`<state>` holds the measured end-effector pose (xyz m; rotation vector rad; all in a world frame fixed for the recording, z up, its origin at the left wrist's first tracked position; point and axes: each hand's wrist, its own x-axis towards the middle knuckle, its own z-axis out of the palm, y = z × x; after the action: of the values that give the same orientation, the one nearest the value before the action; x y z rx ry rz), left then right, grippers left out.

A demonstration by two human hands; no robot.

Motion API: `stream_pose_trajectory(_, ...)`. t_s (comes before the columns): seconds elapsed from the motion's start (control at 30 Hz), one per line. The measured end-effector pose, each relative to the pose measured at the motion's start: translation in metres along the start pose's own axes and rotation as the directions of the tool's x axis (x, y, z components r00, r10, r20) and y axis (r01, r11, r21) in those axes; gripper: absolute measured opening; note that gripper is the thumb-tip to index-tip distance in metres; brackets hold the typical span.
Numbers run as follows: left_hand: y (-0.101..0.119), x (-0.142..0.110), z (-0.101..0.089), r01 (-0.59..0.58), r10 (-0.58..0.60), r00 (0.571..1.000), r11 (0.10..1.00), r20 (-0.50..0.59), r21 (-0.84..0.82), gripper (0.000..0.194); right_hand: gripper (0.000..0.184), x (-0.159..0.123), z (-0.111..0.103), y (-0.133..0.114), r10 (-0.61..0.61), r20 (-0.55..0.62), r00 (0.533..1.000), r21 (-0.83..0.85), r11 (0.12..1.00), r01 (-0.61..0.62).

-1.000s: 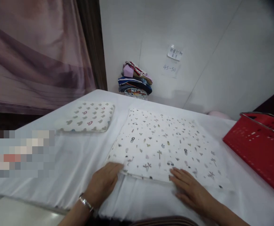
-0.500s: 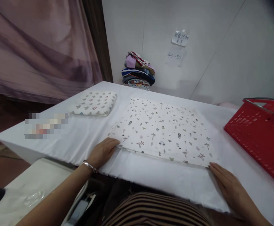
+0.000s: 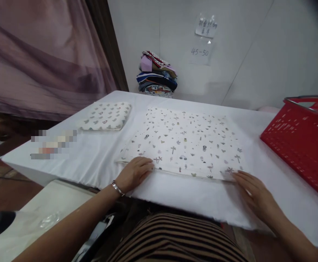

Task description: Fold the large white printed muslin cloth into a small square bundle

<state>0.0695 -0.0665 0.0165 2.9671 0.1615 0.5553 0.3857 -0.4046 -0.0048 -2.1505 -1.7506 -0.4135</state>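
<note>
A white cotton cloth [image 3: 189, 143] printed with small palms, plants and birds lies spread flat before me, its near edge parallel to the table's front. My left hand [image 3: 137, 171], with a silver bracelet on the wrist, rests on that near edge, a little in from the left corner; its fingers are stretched out over the fabric. At the near right corner, the extended fingertips of my right hand [image 3: 250, 189] touch the cloth beside a palm print. Both thumbs are partly hidden. Farther left lies a folded white cloth [image 3: 106, 115] with a grey-green print.
A red plastic basket [image 3: 298, 145] stands on the right of the white-covered table [image 3: 186, 198]. Folded textiles [image 3: 157, 78] are stacked against the back wall. A blurred-out patch [image 3: 54, 145] covers something at left. A pale seat-like surface [image 3: 58, 200] is below the table's left side.
My left hand has slid right along the near edge, leaving the left corner uncovered. My right hand has shifted slightly inward at the right corner. The view has tilted a little.
</note>
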Motion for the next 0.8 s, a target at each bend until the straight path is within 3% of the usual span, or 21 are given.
stream_pose_trajectory(0.13, 0.016, 0.024, 0.015, -0.054, 0.054, 0.999, 0.997, 0.003, -0.056, 0.019, 0.026, 0.05, 0.012, -0.051, -0.102, 0.024, 0.994, 0.173, 0.98, 0.097)
stream_pose_trajectory(0.27, 0.017, 0.032, 0.023, -0.033, 0.039, 0.998, 0.994, 0.054, -0.1, 0.019, 0.024, 0.084, 0.024, -0.081, -0.195, 0.115, 0.974, 0.265, 0.951, 0.159)
stream_pose_trajectory(0.43, 0.016, 0.033, 0.026, 0.007, -0.001, 0.998, 0.995, 0.061, -0.101, 0.023, 0.024, 0.102, 0.036, -0.092, -0.219, 0.202, 0.954, 0.287, 0.945, 0.157)
stream_pose_trajectory(0.8, 0.018, 0.032, 0.029, 0.017, -0.012, 0.999, 0.993, 0.043, -0.116, 0.02, 0.021, 0.103, 0.043, -0.095, -0.076, 0.192, 0.978, 0.418, 0.909, -0.012)
